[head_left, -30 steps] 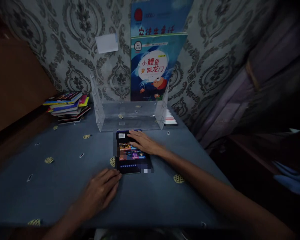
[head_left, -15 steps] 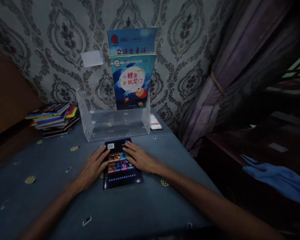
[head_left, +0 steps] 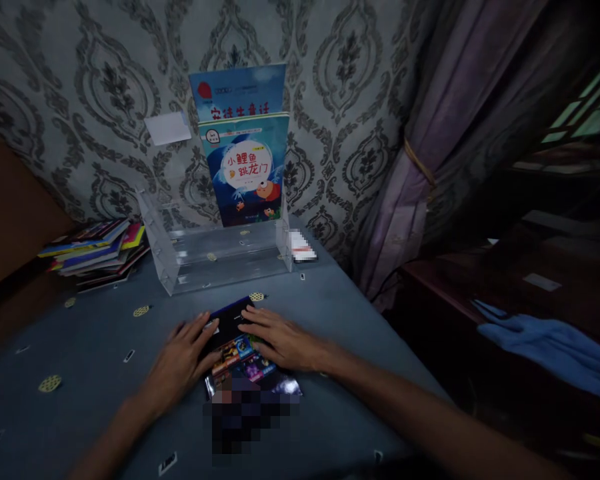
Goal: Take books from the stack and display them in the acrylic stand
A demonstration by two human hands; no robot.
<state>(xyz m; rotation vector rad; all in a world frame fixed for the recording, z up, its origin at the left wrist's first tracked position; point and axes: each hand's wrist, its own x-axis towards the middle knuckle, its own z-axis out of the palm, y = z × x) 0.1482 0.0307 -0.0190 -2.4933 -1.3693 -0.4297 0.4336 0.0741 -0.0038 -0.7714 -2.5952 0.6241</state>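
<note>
Two hands on the dark book (head_left: 234,351) in my head cam, which sits approx. mid-counter (head_left: 105,373), just this side of the clear stand (head_left: 159,250). Left hand (head_left: 177,360) lies over its L edge, right hand (head_left: 285,343) over its R edge nr. the far end; fingers spread wide on both, no clenched grip that I can see. Vs. 0.5 s ago, when the book lay fairly square, it's now skewed, w/ the barcode mostly covered; I'd read that as the book being actively shifted, not just steadied.

Hard to make out: pixel blocks mask the near end, so can't tell if it's flat or lifted; fingertip undersides hidden, so can't say if any curl beneath. Forearms cut off at frame bottom. Fish-cover book (head_left: 250,177) hides the blue book (head_left: 240,87) exc. its top strip; white item (head_left: 303,248) R of stand is pixelated, ID unclear
</note>
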